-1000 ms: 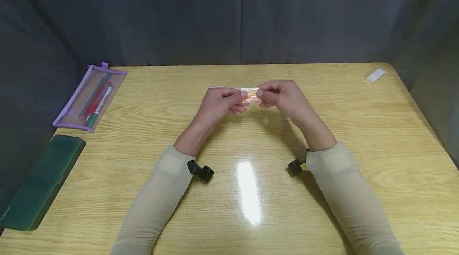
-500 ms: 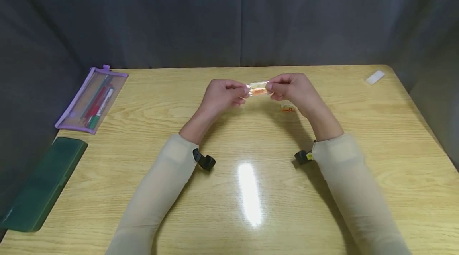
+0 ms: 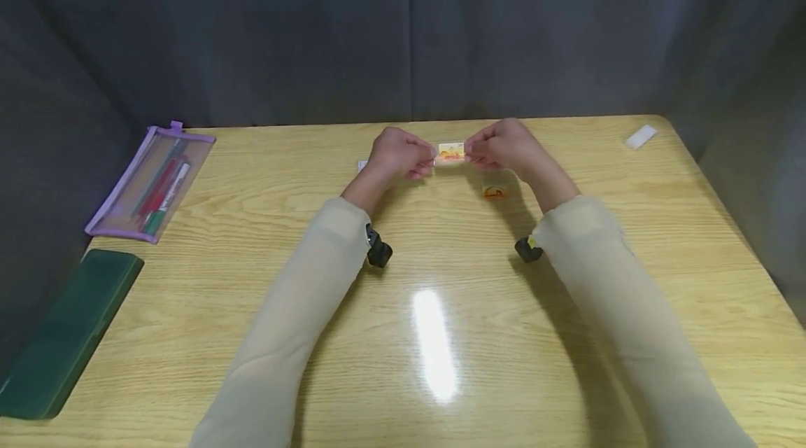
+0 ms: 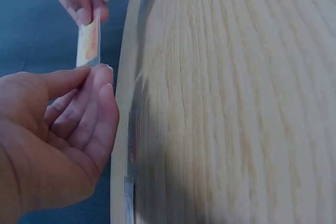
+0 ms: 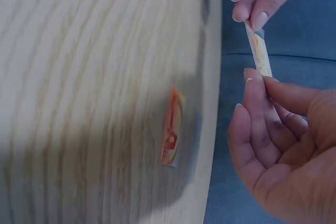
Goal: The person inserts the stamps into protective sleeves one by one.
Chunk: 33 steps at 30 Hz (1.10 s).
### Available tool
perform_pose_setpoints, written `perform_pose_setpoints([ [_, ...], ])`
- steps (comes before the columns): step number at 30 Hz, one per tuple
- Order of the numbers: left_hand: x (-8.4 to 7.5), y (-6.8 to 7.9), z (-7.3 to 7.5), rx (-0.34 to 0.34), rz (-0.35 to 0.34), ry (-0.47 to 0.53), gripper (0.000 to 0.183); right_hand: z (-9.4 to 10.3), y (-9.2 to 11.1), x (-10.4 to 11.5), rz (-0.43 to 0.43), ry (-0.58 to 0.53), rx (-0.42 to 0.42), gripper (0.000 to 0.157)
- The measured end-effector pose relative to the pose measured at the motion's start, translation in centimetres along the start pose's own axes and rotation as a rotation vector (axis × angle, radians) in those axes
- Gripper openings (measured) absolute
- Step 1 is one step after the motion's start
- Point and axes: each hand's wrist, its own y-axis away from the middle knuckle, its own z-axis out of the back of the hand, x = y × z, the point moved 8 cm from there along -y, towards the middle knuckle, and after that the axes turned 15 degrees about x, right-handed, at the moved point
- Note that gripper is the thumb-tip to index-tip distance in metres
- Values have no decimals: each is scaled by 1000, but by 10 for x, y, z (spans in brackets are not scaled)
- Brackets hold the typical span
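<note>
Between both hands is stretched a small, flat, see-through packet (image 3: 451, 152) with yellow and orange print, held above the table near its far edge. My left hand (image 3: 398, 156) pinches its left end between thumb and fingers; the left wrist view shows the packet (image 4: 88, 45) running from one hand to the other. At the other end, my right hand (image 3: 504, 147) pinches it the same way. Below the right hand, a small yellow-and-orange printed piece (image 3: 494, 192) lies on the table, seen closer in the right wrist view as a printed piece (image 5: 171, 129).
A whitish strip (image 3: 362, 165) lies partly hidden beside the left hand. Leftward are a purple-edged mesh pouch (image 3: 154, 182) with pens and a green case (image 3: 69, 336). A small white block (image 3: 641, 136) sits at the far right. Dark curtains (image 3: 283, 35) hang behind the wooden table (image 3: 504, 350).
Both hands have drawn somewhat apart and reached farther forward with the packet, whose print shows more now. The printed piece on the table has come into view below the right hand.
</note>
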Motion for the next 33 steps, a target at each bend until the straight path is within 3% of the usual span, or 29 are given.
perform_pose_setpoints([
  [5,1,-2,2,-64,69,-45,12,-2,-11,-1,-19,33,-11,25],
  [13,0,-6,2,-120,175,-223,12,-4,-22,-9,-78,106,-55,23],
  [28,-1,3,0,-115,214,-254,12,-11,-21,-1,-72,282,-90,22],
  [33,-3,2,-1,-102,209,-258,13,-10,-20,0,-82,277,-107,20],
])
